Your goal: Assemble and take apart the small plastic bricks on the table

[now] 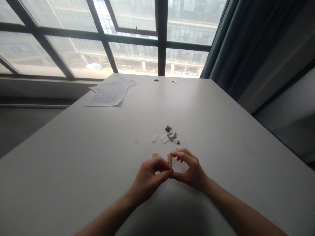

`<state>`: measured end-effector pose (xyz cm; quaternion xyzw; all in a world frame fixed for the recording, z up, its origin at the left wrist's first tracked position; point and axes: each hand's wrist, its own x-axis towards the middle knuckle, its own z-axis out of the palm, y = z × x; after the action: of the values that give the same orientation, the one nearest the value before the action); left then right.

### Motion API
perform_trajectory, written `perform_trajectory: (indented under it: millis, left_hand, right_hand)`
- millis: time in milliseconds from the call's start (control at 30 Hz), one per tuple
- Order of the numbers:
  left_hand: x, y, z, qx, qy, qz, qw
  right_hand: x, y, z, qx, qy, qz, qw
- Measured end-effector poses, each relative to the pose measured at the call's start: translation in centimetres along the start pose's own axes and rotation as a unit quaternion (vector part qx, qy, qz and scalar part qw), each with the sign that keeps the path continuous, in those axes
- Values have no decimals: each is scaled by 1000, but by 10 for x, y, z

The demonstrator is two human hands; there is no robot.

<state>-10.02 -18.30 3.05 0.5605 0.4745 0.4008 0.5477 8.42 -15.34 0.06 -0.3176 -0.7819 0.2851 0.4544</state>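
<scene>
A tan studded toy building plate (169, 159) stands upright between my hands, studs showing. My left hand (149, 175) pinches its lower end between thumb and fingers. Thumb and fingertips of my right hand (192, 168) span the same plate from its bottom to its top edge. Just beyond my left hand lies another tan studded piece (155, 154), partly covered by the fingers. Behind my right fingers a cream studded piece (178, 147) shows in part. A small light piece under my left hand is mostly hidden.
Farther up the white table (98, 154) lie a white flat piece (154, 138), another white plate (165, 139) and several small grey and black pieces (168, 128). Printed paper sheets (110, 93) lie at the far left. Windows and a dark curtain (236, 49) border the table.
</scene>
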Motion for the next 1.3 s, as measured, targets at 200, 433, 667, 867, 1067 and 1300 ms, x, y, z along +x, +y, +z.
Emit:
perform_trajectory:
  millis: [200,433,667,867,1067,1300]
  left_hand:
    - [-1,-2,0,28,10,11,999]
    - [0,-1,-2,86,26,25,996]
    - [1,3,-5,138,14,58,989]
    - [14,-6,-62,352,90,238,901]
    - [19,-35,-82,441,16,215,871]
    - [21,-39,-73,481,3,202,853]
  right_hand:
    - [3,-6,-5,-68,-11,-43,997]
    - [9,-18,-8,-151,-14,-60,987]
    - [2,-12,-7,-229,-1,-96,969]
    - [7,-10,-9,-257,-27,-22,966]
    - [25,-11,5,-290,-140,27,946]
    - [34,-5,19,-306,-179,45,934]
